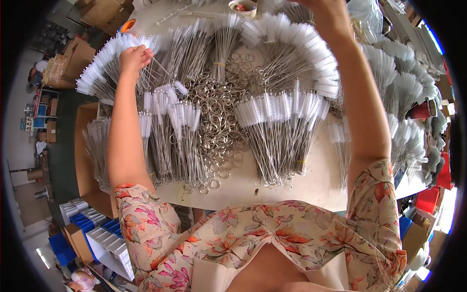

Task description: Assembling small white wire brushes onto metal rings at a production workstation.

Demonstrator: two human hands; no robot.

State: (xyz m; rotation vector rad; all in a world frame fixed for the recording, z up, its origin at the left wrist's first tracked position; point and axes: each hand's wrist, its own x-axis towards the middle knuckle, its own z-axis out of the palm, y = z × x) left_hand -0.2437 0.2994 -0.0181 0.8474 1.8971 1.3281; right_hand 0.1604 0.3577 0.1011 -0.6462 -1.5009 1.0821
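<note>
Rings (219,117) lie heaped down the middle of the desk (326,187), reaching toward its near edge. Front brushes (282,136) flank them left and right; rear brushes (189,48) lie behind these, a bowl (251,13) farther back.

brown cardboard box (77,59) | clear plastic bag (364,22) | blue bin (62,249)

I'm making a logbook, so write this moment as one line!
left hand: at white brushes; right hand: partly out of view; metal rings: piled between brushes

Right hand (327,7) cropped at top
</note>
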